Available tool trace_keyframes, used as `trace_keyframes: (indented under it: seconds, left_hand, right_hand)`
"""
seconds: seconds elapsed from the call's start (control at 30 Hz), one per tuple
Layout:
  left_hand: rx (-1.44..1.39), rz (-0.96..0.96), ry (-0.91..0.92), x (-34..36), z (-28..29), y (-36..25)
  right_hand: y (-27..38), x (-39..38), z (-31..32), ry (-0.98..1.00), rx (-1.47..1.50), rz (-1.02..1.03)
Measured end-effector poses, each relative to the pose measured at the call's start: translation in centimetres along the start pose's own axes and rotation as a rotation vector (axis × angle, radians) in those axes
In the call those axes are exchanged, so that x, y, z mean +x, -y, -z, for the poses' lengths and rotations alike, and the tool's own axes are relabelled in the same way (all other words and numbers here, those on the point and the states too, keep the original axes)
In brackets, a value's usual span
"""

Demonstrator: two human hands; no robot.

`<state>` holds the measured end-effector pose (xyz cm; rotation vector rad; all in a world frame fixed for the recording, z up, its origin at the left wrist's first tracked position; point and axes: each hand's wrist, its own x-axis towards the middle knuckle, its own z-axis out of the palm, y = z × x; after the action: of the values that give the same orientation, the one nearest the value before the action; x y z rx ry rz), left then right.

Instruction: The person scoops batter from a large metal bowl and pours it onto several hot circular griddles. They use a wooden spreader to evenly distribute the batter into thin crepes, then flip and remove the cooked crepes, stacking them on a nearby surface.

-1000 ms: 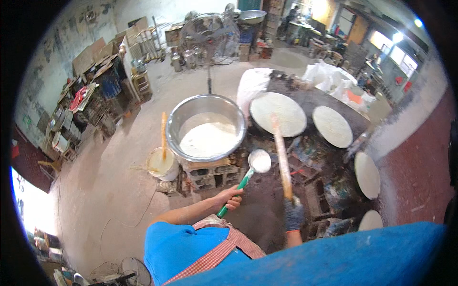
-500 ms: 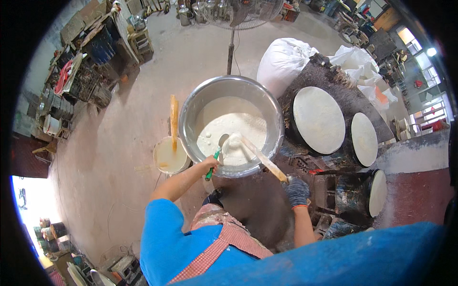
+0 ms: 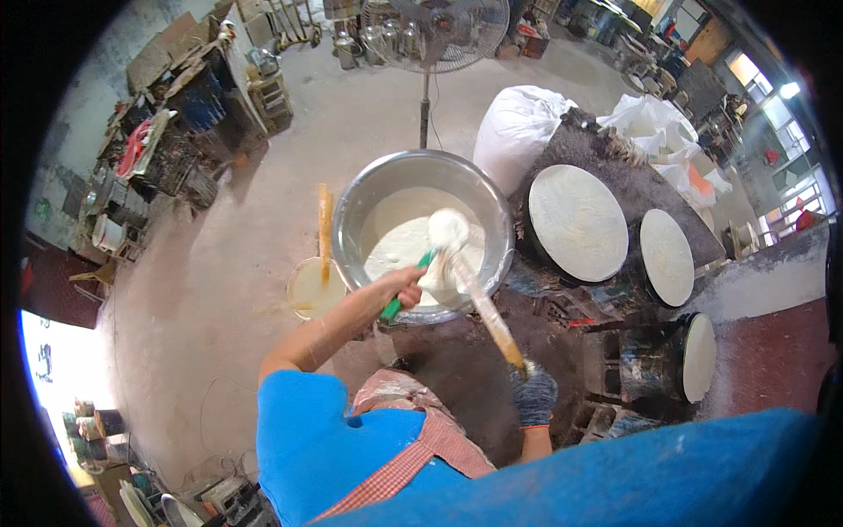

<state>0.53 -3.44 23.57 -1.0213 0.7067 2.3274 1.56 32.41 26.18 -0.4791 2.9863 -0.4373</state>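
My bare left hand (image 3: 406,288) is closed around the green handle of a spoon (image 3: 392,309), whose head lies against the ladle and is partly hidden. In a grey knit glove, my right hand (image 3: 533,395) grips the wooden handle of a long ladle (image 3: 485,309). The ladle's round bowl, white with batter, is held above a large steel basin (image 3: 349,202). White liquid batter (image 3: 413,209) fills the lower part of that basin.
A bucket (image 3: 303,303) of cloudy liquid with a wooden stick (image 3: 325,220) stands left of the basin. On the right are round griddles covered with pale sheets (image 3: 578,222) (image 3: 667,257) (image 3: 699,357). Behind stand a stuffed white sack (image 3: 518,132) and a pedestal fan (image 3: 426,105).
The ladle has come up out of the batter, and my right hand has drawn nearer my body. My left hand has moved right, bringing the spoon against the ladle.
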Motion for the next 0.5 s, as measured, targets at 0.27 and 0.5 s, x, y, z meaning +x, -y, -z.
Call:
trace_keyframes:
  seconds: [0.27, 0.5]
  left_hand:
    - [0.333, -0.424, 0.218, -19.9, -14.1, -7.4]
    - [0.571, -0.847, 0.312, -29.9, -19.2, -13.9]
  right_hand:
    - [3.0, 3.7, 13.6, -0.736, -0.01, 0.354]
    - [6.7, 8.1, 23.3, -0.994, 0.091, 0.352]
